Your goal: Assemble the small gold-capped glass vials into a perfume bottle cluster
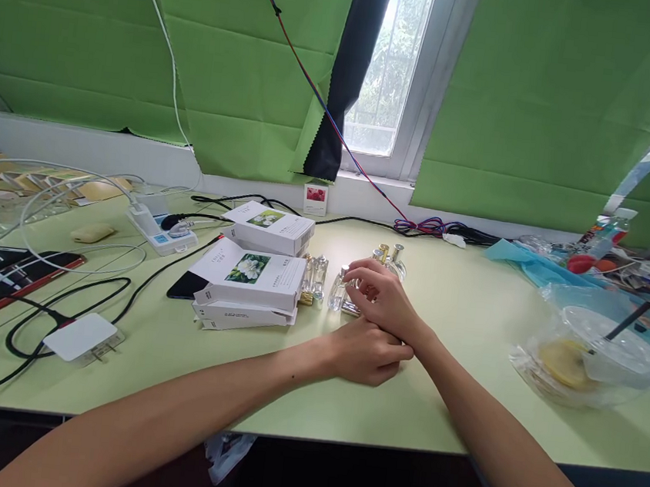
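Observation:
My left hand (369,351) rests on the table with its fingers curled into a loose fist; I see nothing held in it. My right hand (383,298) lies across the top of it, wrist over the left fingers. Its fingers are loosely bent and apart, the tips beside a small clear glass bottle (336,294), perhaps touching its cap. Behind the right hand stand several capped bottles (396,260), partly hidden by it. More small glass bottles (315,277) lie left of the hands, against white printed cartons (275,278) with a flower picture.
At left are a power strip (166,236), a white charger (84,337), tangled cables and a red-edged phone (19,281). A drink cup (586,352) in a plastic bag stands at right, near blue plastic sheeting (523,262). A small box (315,199) sits by the window.

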`<control>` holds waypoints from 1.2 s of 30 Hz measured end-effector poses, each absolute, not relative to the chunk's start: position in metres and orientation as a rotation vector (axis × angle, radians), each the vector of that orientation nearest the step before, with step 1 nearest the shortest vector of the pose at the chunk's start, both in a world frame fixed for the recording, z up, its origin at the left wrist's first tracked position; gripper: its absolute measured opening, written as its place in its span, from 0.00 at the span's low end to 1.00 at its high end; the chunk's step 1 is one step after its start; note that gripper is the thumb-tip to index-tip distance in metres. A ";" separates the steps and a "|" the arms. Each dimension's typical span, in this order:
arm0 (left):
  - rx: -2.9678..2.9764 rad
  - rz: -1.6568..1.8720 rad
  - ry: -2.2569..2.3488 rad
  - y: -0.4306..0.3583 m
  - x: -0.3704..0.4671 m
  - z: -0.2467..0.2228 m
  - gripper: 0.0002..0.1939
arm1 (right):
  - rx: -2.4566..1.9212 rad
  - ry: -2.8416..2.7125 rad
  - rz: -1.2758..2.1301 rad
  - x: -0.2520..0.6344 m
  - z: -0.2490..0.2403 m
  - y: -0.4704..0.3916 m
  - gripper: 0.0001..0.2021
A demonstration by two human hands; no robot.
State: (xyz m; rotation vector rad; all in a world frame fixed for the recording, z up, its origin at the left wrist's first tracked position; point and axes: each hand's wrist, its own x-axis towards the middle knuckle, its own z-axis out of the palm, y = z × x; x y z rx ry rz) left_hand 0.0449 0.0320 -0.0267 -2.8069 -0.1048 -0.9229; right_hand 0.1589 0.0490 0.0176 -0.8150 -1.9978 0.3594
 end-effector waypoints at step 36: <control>-2.771 -0.971 -0.058 0.032 0.045 -0.026 0.08 | -0.861 -2.056 0.334 0.161 0.017 0.049 0.13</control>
